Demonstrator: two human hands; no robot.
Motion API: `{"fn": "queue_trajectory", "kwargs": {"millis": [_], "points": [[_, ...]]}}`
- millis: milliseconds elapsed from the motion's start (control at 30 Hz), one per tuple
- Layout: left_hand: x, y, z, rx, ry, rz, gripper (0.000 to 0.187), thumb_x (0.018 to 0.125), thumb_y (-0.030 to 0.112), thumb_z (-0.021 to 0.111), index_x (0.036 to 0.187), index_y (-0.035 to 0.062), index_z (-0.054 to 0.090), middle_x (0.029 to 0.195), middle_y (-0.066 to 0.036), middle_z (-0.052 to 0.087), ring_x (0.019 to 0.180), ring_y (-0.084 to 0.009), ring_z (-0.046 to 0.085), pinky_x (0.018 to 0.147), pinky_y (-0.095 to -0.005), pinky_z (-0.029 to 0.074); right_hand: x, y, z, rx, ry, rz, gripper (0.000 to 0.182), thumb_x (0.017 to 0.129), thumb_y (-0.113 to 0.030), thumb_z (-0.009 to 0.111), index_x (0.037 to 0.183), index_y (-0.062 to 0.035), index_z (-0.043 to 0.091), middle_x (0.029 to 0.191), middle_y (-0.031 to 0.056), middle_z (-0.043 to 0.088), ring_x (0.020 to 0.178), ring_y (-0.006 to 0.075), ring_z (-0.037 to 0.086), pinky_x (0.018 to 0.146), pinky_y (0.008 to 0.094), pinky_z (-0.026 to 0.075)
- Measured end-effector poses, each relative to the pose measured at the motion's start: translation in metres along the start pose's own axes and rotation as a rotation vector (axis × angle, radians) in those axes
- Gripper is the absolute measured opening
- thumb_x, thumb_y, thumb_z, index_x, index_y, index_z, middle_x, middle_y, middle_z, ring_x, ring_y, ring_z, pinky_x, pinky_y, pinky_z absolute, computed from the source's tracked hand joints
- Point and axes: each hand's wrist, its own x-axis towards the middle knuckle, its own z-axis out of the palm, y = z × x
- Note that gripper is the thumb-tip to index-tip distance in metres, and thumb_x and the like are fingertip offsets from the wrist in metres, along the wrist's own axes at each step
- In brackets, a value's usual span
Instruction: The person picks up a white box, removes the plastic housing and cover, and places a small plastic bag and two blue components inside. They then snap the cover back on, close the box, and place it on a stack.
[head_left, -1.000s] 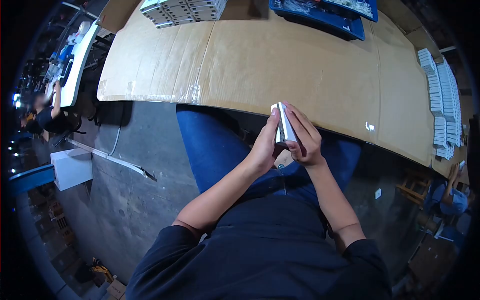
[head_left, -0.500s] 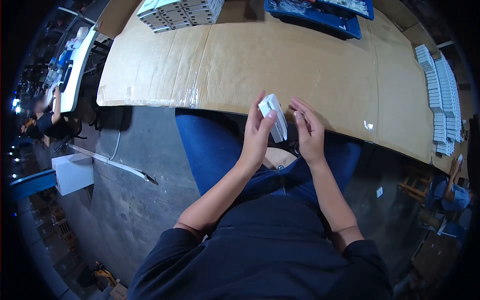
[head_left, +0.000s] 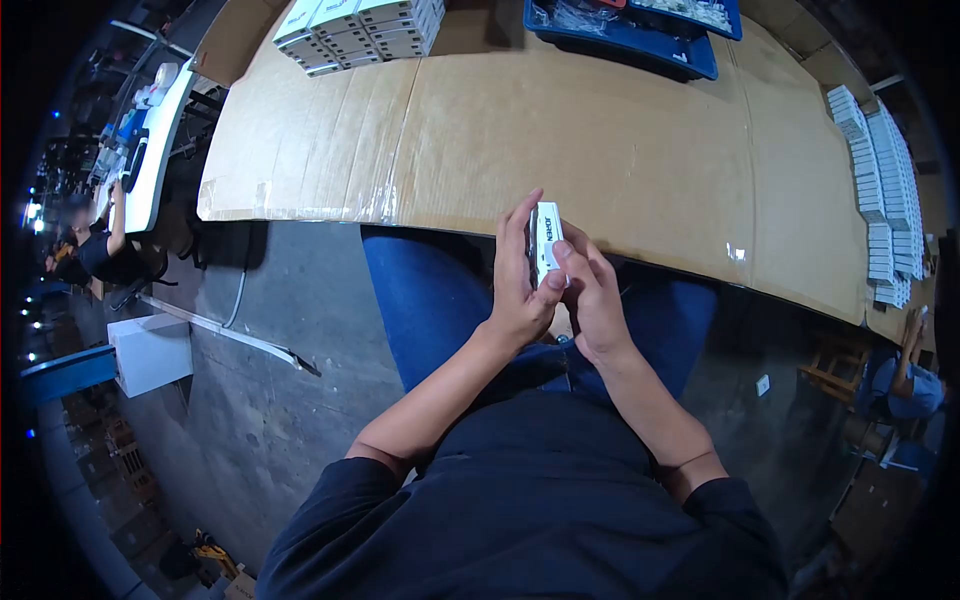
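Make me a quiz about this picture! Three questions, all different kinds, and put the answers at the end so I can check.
1. True or false: the left hand and right hand both touch the small white box with dark lettering.
2. What colour are the shallow plastic trays? A) green B) blue C) yellow
3. Fill in: the wide, flat brown tabletop is covered with ____.

Key: 1 true; 2 B; 3 cardboard.

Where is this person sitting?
Probably a workshop or small factory: there are stacks of small white boxes, a cardboard-covered worktable, and blue plastic trays of small parts.
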Motion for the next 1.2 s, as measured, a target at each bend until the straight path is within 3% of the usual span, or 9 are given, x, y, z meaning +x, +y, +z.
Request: {"fn": "queue_trajectory", "kwargs": {"millis": [167,200,400,600,800,900,1100,1133,1200], "points": [[0.000,-0.003,0.002,0.262,0.043,0.236,0.105,0.086,0.073,0.066,0.148,-0.0080,0.043,0.133,-0.026,0.050,0.120,-0.0380,0.055,0.100,-0.0471,0.048,-0.004,0.010,0.006,0.098,0.069,-0.053,0.048,0.105,-0.025,0.064,0.143,0.0023,0.053,0.129,0.0095,0.065,0.111,0.0125,0.065,0.093,0.0277,0.053],[0.001,0.001,0.003,0.231,0.065,0.205,0.101,0.085,0.071,0.068,0.143,-0.0091,0.047,0.131,-0.027,0.053,0.118,-0.0397,0.056,0.098,-0.0483,0.049,-0.004,0.010,0.007,0.112,0.081,-0.071,0.042,0.107,-0.024,0.063,0.139,0.0026,0.059,0.119,0.0068,0.069,0.103,0.0101,0.065,0.090,0.0260,0.053],[-0.002,-0.005,0.002,0.191,0.128,0.190,0.085,0.090,0.063,0.062,0.132,-0.0100,0.054,0.123,-0.027,0.059,0.109,-0.0395,0.062,0.090,-0.0449,0.053,-0.008,0.021,0.001,-0.019,0.085,-0.167,0.035,0.109,-0.026,0.059,0.117,0.0049,0.073,0.101,0.0008,0.072,0.089,0.0039,0.060,0.079,0.0220,0.050],[0.002,-0.002,0.001,0.218,0.108,0.215,0.084,0.092,0.064,0.057,0.131,-0.0106,0.054,0.120,-0.027,0.060,0.105,-0.0383,0.062,0.085,-0.0433,0.054,-0.006,0.023,-0.003,-0.035,0.070,-0.183,0.038,0.110,-0.029,0.059,0.106,0.0057,0.075,0.089,-0.0023,0.070,0.081,0.0017,0.056,0.071,0.0213,0.047],[-0.003,-0.004,0.005,0.193,0.122,0.209,0.085,0.094,0.065,0.053,0.130,-0.0111,0.055,0.119,-0.027,0.059,0.102,-0.0368,0.063,0.084,-0.0426,0.054,-0.011,0.020,-0.002,-0.088,0.094,-0.162,0.039,0.110,-0.029,0.058,0.104,0.0049,0.075,0.086,-0.0022,0.070,0.079,0.0022,0.056,0.071,0.0214,0.047],[-0.008,-0.005,0.007,0.111,0.166,0.161,0.086,0.095,0.066,0.050,0.130,-0.0118,0.055,0.119,-0.026,0.059,0.101,-0.0356,0.063,0.082,-0.0423,0.054,-0.011,0.020,-0.004,-0.139,0.114,-0.130,0.039,0.110,-0.029,0.058,0.110,0.0056,0.075,0.089,-0.0012,0.071,0.081,0.0028,0.058,0.072,0.0221,0.048],[-0.004,-0.008,0.003,0.075,0.091,0.076,0.093,0.095,0.070,0.050,0.140,-0.0122,0.047,0.126,-0.026,0.055,0.109,-0.0334,0.059,0.092,-0.0420,0.050,-0.006,-0.003,-0.005,-0.270,-0.044,-0.123,0.049,0.112,-0.031,0.053,0.145,0.0049,0.058,0.114,0.0056,0.072,0.103,0.0080,0.060,0.094,0.0257,0.048],[-0.001,-0.014,0.000,0.068,0.026,0.127,0.097,0.096,0.069,0.052,0.150,-0.0115,0.039,0.130,-0.024,0.052,0.112,-0.0306,0.056,0.099,-0.0404,0.046,-0.003,-0.013,-0.012,-0.360,-0.152,-0.077,0.056,0.112,-0.032,0.051,0.155,0.0038,0.046,0.134,0.0109,0.065,0.119,0.0124,0.057,0.107,0.0290,0.043],[-0.004,-0.023,0.001,0.116,0.015,0.096,0.099,0.097,0.068,0.053,0.154,-0.0107,0.034,0.133,-0.023,0.051,0.113,-0.0292,0.055,0.101,-0.0402,0.045,-0.001,-0.020,-0.017,-0.339,-0.241,-0.080,0.058,0.112,-0.031,0.052,0.157,0.0037,0.041,0.144,0.0135,0.057,0.130,0.0156,0.052,0.111,0.0306,0.041]]}}
